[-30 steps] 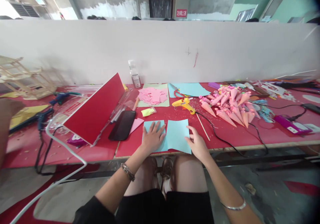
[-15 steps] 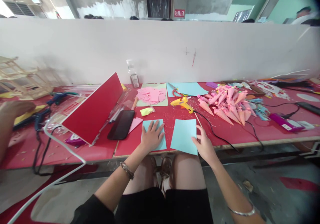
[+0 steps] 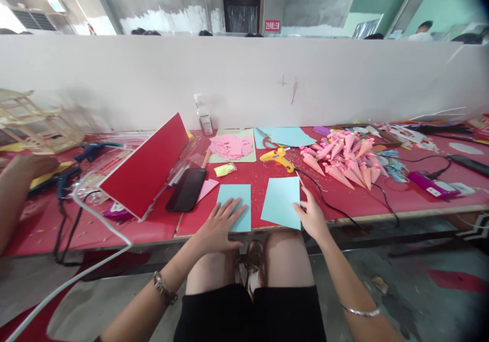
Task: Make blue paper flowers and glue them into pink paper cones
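My left hand (image 3: 219,226) lies with fingers stretched over the lower left part of a light blue paper sheet (image 3: 240,196) at the table's front edge. A second blue sheet (image 3: 280,202) is to its right, slightly turned. My right hand (image 3: 312,214) pinches that sheet's right edge between thumb and fingers. A thin pale stick (image 3: 300,179) shows just above my right fingers; whether they touch it I cannot tell. Beyond the sheets lies a yellow glue gun (image 3: 277,157) with a black cord. A black phone (image 3: 186,190) and a pink paper piece (image 3: 207,189) lie left of the sheets.
Pink paper cones (image 3: 349,158) are heaped at the right, near a purple box (image 3: 433,185) with a cable. Pink paper pieces (image 3: 231,147) and scissors (image 3: 270,142) lie at the back. A red board (image 3: 145,171) leans at the left; another person's arm (image 3: 17,189) is beyond it.
My left hand has slid down and left over its blue sheet, baring more of the upper part. My right hand keeps its pinch on the other sheet with little movement.
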The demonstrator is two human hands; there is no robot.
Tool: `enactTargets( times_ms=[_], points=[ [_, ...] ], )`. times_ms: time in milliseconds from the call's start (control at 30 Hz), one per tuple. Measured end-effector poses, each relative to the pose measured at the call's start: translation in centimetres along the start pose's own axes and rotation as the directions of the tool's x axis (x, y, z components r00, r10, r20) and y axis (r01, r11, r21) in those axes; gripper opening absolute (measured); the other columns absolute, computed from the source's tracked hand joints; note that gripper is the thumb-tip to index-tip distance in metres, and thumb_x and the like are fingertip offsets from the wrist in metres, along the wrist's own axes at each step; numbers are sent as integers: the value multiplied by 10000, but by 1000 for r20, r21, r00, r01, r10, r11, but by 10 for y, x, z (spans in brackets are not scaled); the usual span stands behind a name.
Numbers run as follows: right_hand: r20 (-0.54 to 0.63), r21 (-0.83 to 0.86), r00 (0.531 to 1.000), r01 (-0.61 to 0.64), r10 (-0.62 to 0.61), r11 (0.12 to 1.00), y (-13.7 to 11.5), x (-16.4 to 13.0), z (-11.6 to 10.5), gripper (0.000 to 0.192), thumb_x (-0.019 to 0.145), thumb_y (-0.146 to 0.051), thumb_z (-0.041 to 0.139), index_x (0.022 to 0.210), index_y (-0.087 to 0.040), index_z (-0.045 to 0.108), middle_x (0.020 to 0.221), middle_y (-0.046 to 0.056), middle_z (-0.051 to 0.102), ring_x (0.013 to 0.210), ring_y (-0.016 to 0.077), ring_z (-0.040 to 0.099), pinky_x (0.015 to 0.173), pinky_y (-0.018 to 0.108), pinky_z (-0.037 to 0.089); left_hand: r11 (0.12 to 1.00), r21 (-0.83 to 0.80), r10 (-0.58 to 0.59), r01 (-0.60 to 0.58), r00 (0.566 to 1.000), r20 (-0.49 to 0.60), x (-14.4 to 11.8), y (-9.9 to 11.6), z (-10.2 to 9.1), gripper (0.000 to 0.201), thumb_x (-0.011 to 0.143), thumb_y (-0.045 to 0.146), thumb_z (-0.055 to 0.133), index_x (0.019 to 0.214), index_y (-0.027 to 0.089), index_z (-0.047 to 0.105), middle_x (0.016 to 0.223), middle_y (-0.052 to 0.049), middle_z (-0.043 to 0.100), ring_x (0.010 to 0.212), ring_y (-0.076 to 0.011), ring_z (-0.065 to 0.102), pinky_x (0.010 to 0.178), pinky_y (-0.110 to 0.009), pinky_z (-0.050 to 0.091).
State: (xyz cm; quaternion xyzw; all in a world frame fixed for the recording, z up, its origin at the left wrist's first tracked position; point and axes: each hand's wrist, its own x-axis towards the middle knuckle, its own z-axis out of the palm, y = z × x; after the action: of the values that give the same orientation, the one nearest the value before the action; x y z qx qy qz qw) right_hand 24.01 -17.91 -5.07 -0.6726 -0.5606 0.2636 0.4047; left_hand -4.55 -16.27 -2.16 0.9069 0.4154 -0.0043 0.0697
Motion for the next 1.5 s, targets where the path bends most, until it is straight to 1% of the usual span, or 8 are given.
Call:
enactTargets(
  times_ms=[200, 333, 500, 633, 800, 967, 1233, 1500],
  points=[
    [14, 23, 1000, 13, -13, 1000, 3, 2, 0, 471, 775, -337, 474, 1206, -158, 417, 929, 102, 675, 799, 218, 637, 665, 303, 473, 999, -15, 46, -47, 998, -37, -16, 7, 0, 518, 838, 316, 377, 1338, 306, 245, 1429, -7, 219, 1320, -211, 138, 1050, -437, 191],
    [36, 34, 998, 42, -43, 999, 2, 1, -1, 339, 777, -332, 472, 1083, -188, 498, 932, 87, 673, 787, 207, 638, 662, 295, 472, 918, -394, -100, 36, 985, -141, -7, -6, -10, 439, 887, 351, 241, 1278, 218, 390, 1320, -49, 427, 1208, -181, 390, 999, -341, 323],
    [26, 42, 997, 65, -66, 997, 1, 2, -1, 279, 781, -338, 452, 993, -184, 547, 864, 70, 678, 749, 196, 629, 640, 282, 464, 631, -753, -591, 187, 744, -311, 16, -33, -30, 627, 820, 563, 273, 1119, 84, 546, 1026, -127, 634, 940, -271, 589, 846, -378, 452],
    [14, 25, 995, 101, -102, 995, -1, 3, -1, 274, 773, -372, 444, 811, -153, 605, 670, 41, 654, 625, 184, 594, 581, 264, 448, 868, -482, -450, 122, 603, -659, 36, -47, -47, 481, 886, 402, 216, 1262, 172, 408, 1276, -95, 463, 1156, -223, 441, 974, -364, 343],
    [-197, 39, 972, 138, -128, 990, -8, -1, 1, 335, 765, -404, 448, 796, -125, 630, 709, 63, 654, 719, 216, 590, 621, 283, 456, 959, 49, -205, 278, 805, -556, 48, -61, -37, 477, 852, 280, 337, 1326, 247, 298, 1428, -71, 209, 1263, -264, 277, 1047, -473, 136],
    [-373, 20, 851, 405, -370, 914, -25, -4, -4, 296, 822, -273, 393, 980, -180, 626, 1023, 80, 624, 989, 206, 548, 876, 344, 415, 964, 139, -165, 226, 921, -352, 45, -64, -17, 567, 818, 348, 405, 1349, 239, 236, 1432, -87, 192, 1297, -271, 186, 1033, -521, 67],
    [110, -183, 766, 642, -634, 744, -18, 19, 6, 373, 778, -87, 377, 917, -275, 667, 1204, 19, 529, 1137, 192, 447, 971, 429, 327, 995, -26, 91, -101, 962, -259, 39, -22, -17, 500, 898, 377, 169, 1375, 231, 134, 1432, -26, 214, 1310, -148, 172, 1060, -336, 150],
    [383, -249, 699, 708, -604, 661, -20, 15, 4, 399, 713, -87, 477, 1007, -313, 626, 1265, 7, 478, 1199, 220, 380, 1008, 530, 182, 992, -26, 122, -125, 987, -108, 48, -15, -6, 530, 841, 510, 289, 1335, 323, 240, 1407, -4, 281, 1304, -219, 189, 1045, -493, -3]
  ],
)
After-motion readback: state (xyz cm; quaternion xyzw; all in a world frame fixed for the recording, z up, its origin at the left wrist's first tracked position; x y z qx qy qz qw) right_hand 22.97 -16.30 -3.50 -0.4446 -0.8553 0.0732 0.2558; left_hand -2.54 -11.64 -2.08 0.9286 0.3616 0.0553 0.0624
